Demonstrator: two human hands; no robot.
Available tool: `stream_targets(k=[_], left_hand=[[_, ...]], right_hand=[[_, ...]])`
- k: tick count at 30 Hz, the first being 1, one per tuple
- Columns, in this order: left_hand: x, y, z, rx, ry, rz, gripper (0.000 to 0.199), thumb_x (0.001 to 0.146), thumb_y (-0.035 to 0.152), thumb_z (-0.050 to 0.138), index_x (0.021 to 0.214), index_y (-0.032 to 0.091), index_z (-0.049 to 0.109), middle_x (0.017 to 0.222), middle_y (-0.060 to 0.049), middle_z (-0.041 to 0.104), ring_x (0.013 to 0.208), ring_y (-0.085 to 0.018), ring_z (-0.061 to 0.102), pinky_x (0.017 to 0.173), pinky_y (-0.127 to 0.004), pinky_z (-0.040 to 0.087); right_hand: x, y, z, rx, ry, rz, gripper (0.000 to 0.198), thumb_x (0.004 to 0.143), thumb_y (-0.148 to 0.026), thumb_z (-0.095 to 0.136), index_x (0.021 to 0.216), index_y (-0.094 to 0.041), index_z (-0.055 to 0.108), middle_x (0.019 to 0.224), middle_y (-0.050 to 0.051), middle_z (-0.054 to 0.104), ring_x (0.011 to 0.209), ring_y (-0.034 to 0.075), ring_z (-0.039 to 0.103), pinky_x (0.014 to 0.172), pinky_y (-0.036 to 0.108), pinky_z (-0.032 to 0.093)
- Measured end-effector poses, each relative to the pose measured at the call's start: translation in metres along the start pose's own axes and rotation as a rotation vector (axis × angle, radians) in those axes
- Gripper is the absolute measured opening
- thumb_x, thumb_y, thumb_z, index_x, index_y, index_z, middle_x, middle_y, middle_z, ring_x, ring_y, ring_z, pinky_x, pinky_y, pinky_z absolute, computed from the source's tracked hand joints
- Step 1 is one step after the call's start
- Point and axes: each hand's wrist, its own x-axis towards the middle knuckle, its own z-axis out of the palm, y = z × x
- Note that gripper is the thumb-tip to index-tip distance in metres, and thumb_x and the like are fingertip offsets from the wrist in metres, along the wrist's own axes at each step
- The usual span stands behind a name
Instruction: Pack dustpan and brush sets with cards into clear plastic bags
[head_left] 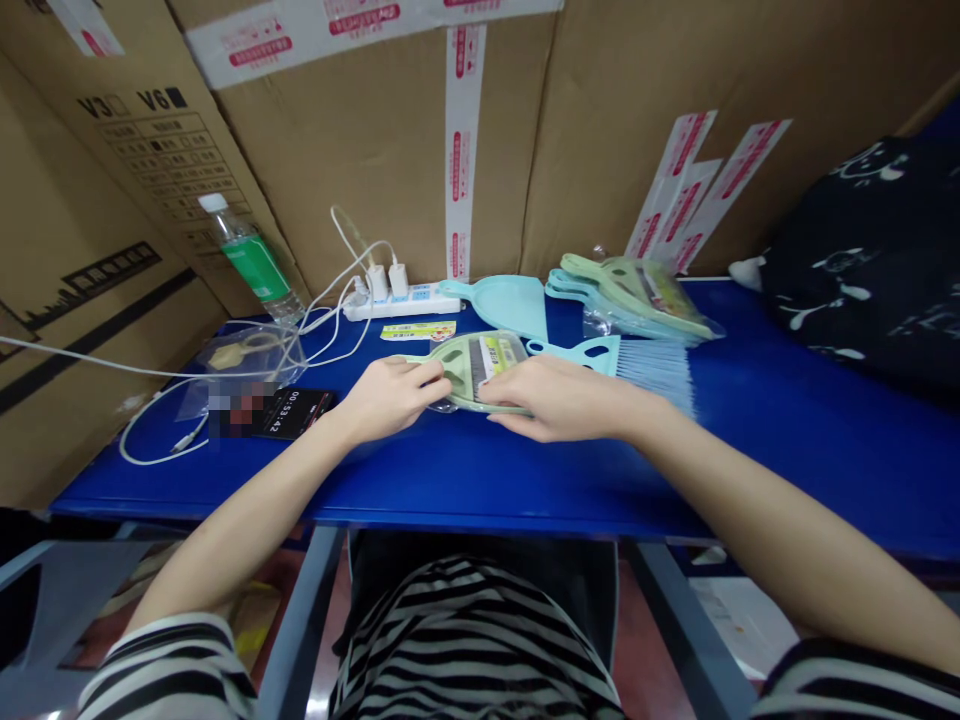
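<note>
A light green dustpan set (pixel 459 362) in clear plastic wrap, with a printed label and a grey-bristled brush inside, lies in front of me on the blue table. My left hand (pixel 396 400) grips its left, handle end with bent fingers. At its right front edge, my right hand (pixel 559 398) closes thumb and fingers on the pan and wrap. Just behind is an unwrapped light blue dustpan (pixel 511 302). A light blue brush (pixel 654 365) lies beyond my right hand, its handle partly hidden. The label strip (pixel 418 331) rests behind my left hand.
Wrapped green and blue dustpan sets (pixel 641 295) are stacked at the back right. A power strip (pixel 405 303) with plugs and white cables, a bottle (pixel 259 268) and a phone (pixel 296 414) occupy the left. Cardboard (pixel 375 150) walls the back; a dark patterned bag (pixel 870 270) stands right.
</note>
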Motion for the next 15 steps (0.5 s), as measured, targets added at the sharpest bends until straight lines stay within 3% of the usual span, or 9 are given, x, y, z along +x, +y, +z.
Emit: stream_targets(k=[5,9,15], left_hand=[[0.0,0.0,0.002,-0.026,0.088,-0.068,0.029,0.101,0.022,0.039,0.081,0.02,0.06,0.075,-0.001,0.065,0.052,-0.011,0.051,0.05,-0.025,0.041],[-0.001,-0.002,0.001,-0.026,0.182,-0.142,0.024,0.101,0.026,0.041,0.093,0.019,0.063,0.083,-0.003,0.067,0.059,-0.012,0.057,0.053,-0.024,0.045],[-0.004,-0.005,-0.001,0.002,0.168,-0.307,0.022,0.098,0.028,0.048,0.11,0.02,0.064,0.094,-0.006,0.07,0.069,-0.014,0.065,0.058,-0.024,0.05]], right_hand=[[0.0,0.006,0.001,-0.111,0.061,-0.042,0.017,0.083,-0.012,0.043,0.069,-0.022,0.041,0.069,0.002,0.059,0.063,0.015,0.046,0.057,0.028,0.027],[-0.003,0.009,-0.003,-0.168,0.125,-0.076,0.018,0.086,-0.015,0.039,0.069,-0.022,0.041,0.067,0.003,0.058,0.063,0.015,0.046,0.057,0.028,0.027],[-0.006,0.011,-0.009,-0.242,0.238,-0.067,0.021,0.086,-0.016,0.036,0.067,-0.023,0.04,0.066,0.003,0.055,0.059,0.015,0.042,0.056,0.029,0.025]])
